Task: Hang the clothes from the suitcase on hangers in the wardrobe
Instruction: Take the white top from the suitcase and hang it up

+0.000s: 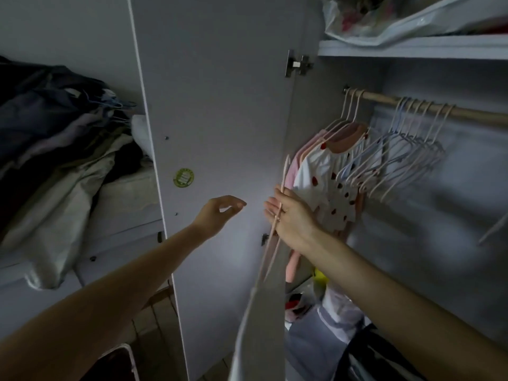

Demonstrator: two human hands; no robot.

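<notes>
While right hand [291, 215] grips thin pink hanger [277, 215] | left hand [220, 213] loose

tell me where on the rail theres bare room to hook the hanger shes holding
Bare rail shows between the three clothed hangers at its left end and the bunch of empty hangers. More bare rail runs right of that bunch. The bunch itself is crowded. The right hand holds the pink hanger.

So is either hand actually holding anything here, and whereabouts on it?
The right hand holds a pink hanger, its grip partway along the thin frame. The left hand holds nothing, fingers loosely curled.
</notes>
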